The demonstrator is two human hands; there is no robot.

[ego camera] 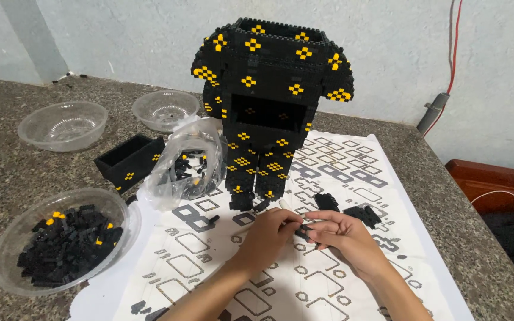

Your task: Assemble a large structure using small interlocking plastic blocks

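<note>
My left hand (pixel 269 233) and my right hand (pixel 341 234) meet over the printed paper sheet (pixel 352 178), fingertips pinched together on a small black brick piece (pixel 304 230). A pale slim tool sticks out above my left fingers. Just beyond my hands stands a tall black figure built of small bricks with yellow diamond marks (pixel 269 101), headless, with an open cavity in its chest. Small black brick clusters (pixel 361 214) lie on the sheet to the right of its feet.
A clear bowl of black and yellow bricks (pixel 60 244) sits at the left. A clear bag of bricks (pixel 188 163), a black brick box (pixel 129 160) and two empty clear bowls (pixel 63 125) (pixel 165 110) stand behind. The stone counter's edge runs down the right.
</note>
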